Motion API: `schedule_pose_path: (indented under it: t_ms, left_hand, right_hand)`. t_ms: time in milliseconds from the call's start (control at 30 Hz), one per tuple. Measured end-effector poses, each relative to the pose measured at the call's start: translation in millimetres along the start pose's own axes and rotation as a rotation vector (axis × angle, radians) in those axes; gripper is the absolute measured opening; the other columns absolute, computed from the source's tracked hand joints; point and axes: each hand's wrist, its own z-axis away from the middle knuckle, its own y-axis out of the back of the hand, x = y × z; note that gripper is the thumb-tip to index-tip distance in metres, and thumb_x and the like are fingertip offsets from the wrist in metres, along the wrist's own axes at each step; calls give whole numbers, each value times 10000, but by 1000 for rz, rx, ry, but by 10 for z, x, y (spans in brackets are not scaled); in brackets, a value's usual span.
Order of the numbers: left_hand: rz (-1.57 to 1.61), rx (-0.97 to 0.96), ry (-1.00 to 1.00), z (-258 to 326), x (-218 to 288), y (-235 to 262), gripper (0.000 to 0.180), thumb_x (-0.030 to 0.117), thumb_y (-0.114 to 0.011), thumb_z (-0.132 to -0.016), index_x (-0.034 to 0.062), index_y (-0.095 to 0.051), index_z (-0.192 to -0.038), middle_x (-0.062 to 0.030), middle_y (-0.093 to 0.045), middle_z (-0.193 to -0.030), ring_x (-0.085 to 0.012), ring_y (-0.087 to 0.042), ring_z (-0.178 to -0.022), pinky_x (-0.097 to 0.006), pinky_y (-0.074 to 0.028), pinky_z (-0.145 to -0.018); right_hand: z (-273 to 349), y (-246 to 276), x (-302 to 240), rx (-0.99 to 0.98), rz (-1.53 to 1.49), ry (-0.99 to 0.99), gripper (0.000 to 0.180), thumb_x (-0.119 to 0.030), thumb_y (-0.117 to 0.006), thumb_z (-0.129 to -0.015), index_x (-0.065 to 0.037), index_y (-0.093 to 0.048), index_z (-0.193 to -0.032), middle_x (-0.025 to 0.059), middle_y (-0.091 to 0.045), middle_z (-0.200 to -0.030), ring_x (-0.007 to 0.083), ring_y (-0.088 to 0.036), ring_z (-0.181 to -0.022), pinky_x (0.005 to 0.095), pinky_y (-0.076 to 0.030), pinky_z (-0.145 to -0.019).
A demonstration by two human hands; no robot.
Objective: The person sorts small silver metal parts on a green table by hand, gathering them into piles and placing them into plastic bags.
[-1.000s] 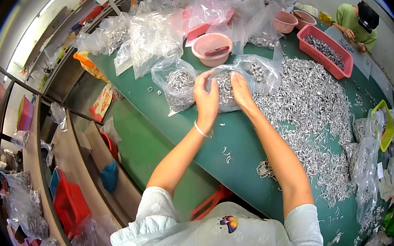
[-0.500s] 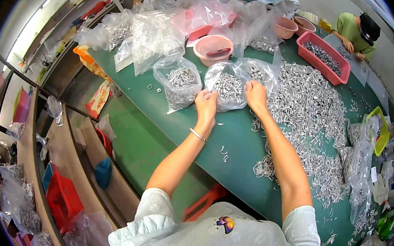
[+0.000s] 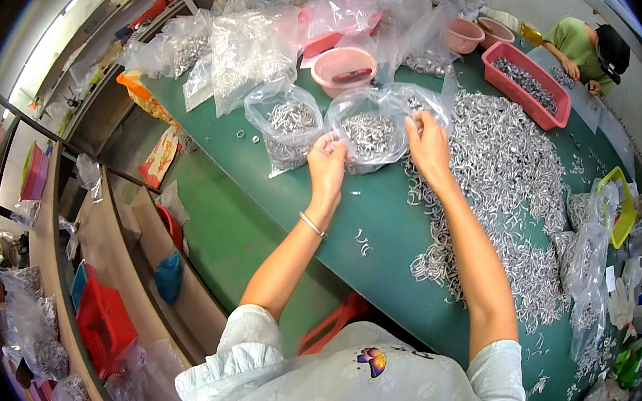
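Observation:
Three clear plastic bags of small curved silver metal pieces stand in a row on the green table (image 3: 333,236). My left hand (image 3: 325,168) pinches the near rim of the middle bag (image 3: 370,134), close beside the left bag (image 3: 291,124). At the middle bag's right side is my right hand (image 3: 428,147), its thumb and forefinger apart in front of the right bag (image 3: 417,101). That bag is partly hidden by the hand. A broad heap of the same metal pieces (image 3: 502,164) spreads to the right of my right forearm.
Behind the bags sits a pink bowl (image 3: 327,77) with a red-handled tool. Large plastic bags (image 3: 250,54) crowd the far left. A pink basket of pieces (image 3: 553,118) stands at the far right, near a person in green (image 3: 579,47). A yellow-green basket (image 3: 619,218) lies at the right edge.
My right hand has loosened from the bag's rim, its fingers now raised and parted. The left hand stays at the middle bag. The whole view has shifted slightly.

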Motion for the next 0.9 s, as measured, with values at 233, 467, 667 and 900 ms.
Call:
schedule_pose_path:
  t_ms: [233, 467, 667, 900]
  left_hand:
    - [-428, -31, -34, 451, -156, 333, 262, 144, -585, -943, 5, -561, -1163, -34, -596, -928, -109, -568, -843, -289, -490, -738]
    - [-1070, -462, -592, 543, -251, 449, 184, 14, -641, -797, -8, -633, -979, -153, -563, -882, -337, -554, -837, -394, -465, -762]
    - [-962, -426, -343, 935, -97, 569, 96, -14, -626, -818, -18, -643, -912, -151, -572, -886, -300, -568, -770, -347, -479, -690]
    - [363, -87, 627, 1822, 225, 724, 158, -16, -563, -843, -24, -622, -988, -63, -580, -905, -179, -555, -806, -292, -465, -714]
  right_hand:
    - [750, 24, 102, -173, -264, -154, 230, -140, -576, -905, -23, -540, -1100, 127, -607, -881, 226, -597, -813, 336, -477, -755]
    - [972, -106, 197, -533, -158, 19, 144, -8, -617, -824, 19, -608, -965, 160, -627, -842, 302, -619, -792, 381, -491, -758]
    - [1303, 83, 27, -846, -4, 134, 457, -73, -658, -831, -40, -496, -1257, 153, -491, -1140, 319, -544, -1052, 375, -456, -894]
    - [1522, 118, -100, -850, 112, 287, 544, -163, -739, -765, -93, -520, -1258, 125, -455, -1146, 316, -542, -1033, 403, -484, -816]
